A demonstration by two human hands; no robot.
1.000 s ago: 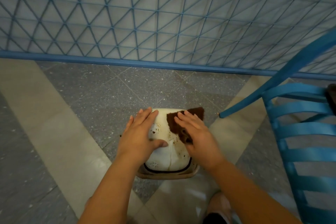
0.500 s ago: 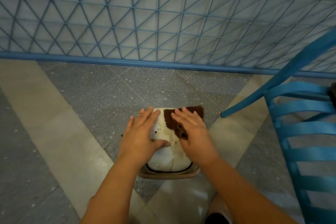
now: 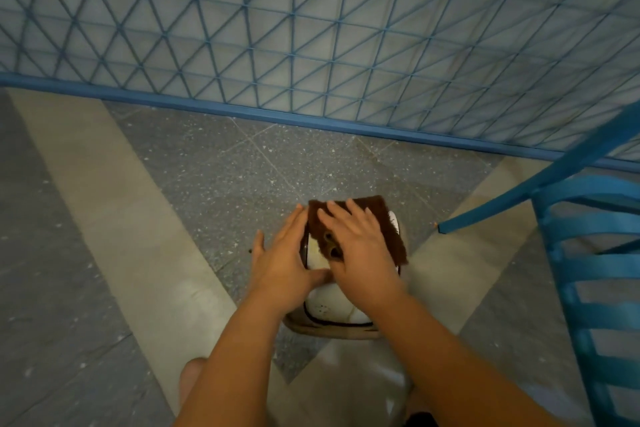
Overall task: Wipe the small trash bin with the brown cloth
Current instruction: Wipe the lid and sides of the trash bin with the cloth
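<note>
The small white trash bin (image 3: 323,308) stands upside down on the floor, stained, with a dark line near its rim. A brown cloth (image 3: 391,229) lies spread over its upturned top and right side. My right hand (image 3: 360,250) presses flat on the cloth with straight fingers. My left hand (image 3: 282,253) lies flat against the bin's left side, thumb across its front, steadying it. Most of the bin's top is hidden under both hands and the cloth.
A blue slatted chair (image 3: 595,270) stands close on the right, one leg (image 3: 485,210) reaching toward the bin. A blue lattice fence (image 3: 311,28) with a blue base rail runs behind. The floor is grey terrazzo with beige bands. My foot (image 3: 190,374) shows at the bottom.
My right hand has pushed the cloth away from me, up over the far top of the bin, and the cloth now spreads wider. My left hand has slid slightly farther along the side.
</note>
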